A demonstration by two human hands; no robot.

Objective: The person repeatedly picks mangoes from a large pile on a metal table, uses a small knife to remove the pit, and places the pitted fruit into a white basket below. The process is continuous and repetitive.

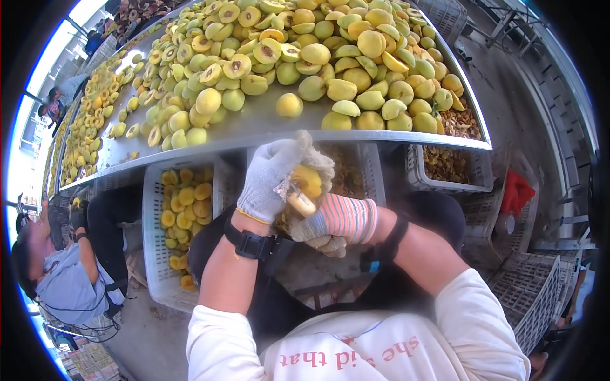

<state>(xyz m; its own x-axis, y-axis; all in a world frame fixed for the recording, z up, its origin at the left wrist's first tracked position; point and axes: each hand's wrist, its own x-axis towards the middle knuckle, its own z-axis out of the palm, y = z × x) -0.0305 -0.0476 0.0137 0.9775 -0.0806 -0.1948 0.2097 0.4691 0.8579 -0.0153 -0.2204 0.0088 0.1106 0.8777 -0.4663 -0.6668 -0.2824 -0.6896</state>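
Note:
My left hand, in a grey knit glove with grubby fingertips, grips a yellow fruit just below the metal table's front rim. My right hand, in a red, blue and grey striped glove, is closed on a tool with a light wooden handle, held against the fruit; its working end is hidden. On the metal table ahead lie several whole and halved yellow-green fruits, many halves showing brown centres.
Under the table are a white crate of fruit halves, a crate of brown scraps and another behind my hands. A red cloth lies in a crate at right, above stacked crates. A co-worker sits close at left.

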